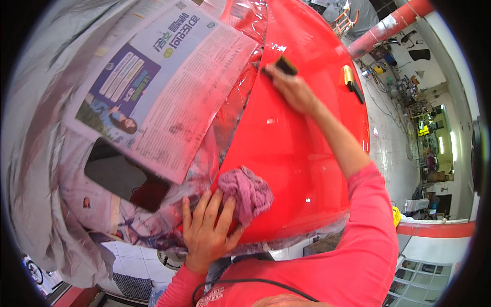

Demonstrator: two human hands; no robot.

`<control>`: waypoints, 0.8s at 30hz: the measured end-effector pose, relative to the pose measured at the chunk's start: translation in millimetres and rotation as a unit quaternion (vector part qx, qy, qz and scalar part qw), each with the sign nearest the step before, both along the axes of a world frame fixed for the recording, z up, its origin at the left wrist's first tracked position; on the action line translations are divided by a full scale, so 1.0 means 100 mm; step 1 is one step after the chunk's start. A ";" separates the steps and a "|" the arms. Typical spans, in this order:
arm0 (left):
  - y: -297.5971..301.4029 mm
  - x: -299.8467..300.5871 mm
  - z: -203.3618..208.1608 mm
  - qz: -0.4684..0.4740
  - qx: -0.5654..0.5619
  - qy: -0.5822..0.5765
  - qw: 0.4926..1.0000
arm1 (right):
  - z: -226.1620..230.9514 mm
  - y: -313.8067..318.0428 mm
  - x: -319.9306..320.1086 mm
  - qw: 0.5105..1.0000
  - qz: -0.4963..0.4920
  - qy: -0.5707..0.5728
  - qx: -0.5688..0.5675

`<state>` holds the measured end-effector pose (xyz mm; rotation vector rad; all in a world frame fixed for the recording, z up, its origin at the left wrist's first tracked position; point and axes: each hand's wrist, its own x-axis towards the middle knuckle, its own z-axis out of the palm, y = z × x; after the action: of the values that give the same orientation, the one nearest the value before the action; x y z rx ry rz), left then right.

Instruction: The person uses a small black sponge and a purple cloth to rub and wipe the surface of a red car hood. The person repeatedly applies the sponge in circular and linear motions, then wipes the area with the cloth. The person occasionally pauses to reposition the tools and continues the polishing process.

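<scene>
A glossy red car panel [286, 169], curved like a hood, stretches out in front of me. At its far left part my right hand [292, 91] grips a small dark block [285, 65] with a yellowish edge, by the seam beside the masking. My left hand [208, 225] rests near the panel's close left edge, fingers stretched and apart. Its fingertips touch or lie against a crumpled purple cloth [248, 194], without gripping it. Left of that hand, a black phone-like glossy slab [125, 171] lies on newspaper.
Newspaper sheets [184, 97] and clear plastic film [225, 123] cover the area left of the panel, with a grey sheet [36, 128] beyond. A yellow roll-like piece [348, 75] and a black piece [356, 93] sit at the panel's right edge. A red pole [391, 28] slants at far right.
</scene>
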<state>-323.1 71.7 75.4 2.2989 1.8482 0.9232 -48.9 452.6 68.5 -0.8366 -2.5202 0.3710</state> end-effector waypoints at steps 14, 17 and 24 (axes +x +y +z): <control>-0.01 -0.02 0.00 0.003 -0.042 0.007 0.999 | 0.10 0.24 -0.06 0.997 0.003 0.003 0.077; -0.02 0.00 0.00 0.001 -0.048 0.010 0.999 | 0.10 1.25 0.06 0.993 -0.100 -0.041 0.046; -0.01 0.03 -0.02 0.008 -0.050 0.000 0.999 | -0.16 1.44 -0.05 0.991 -0.095 -0.057 0.081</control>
<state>-320.5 70.9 73.3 2.2309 1.8696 0.8126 -54.2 597.0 52.3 -1.0465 -2.5052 0.0564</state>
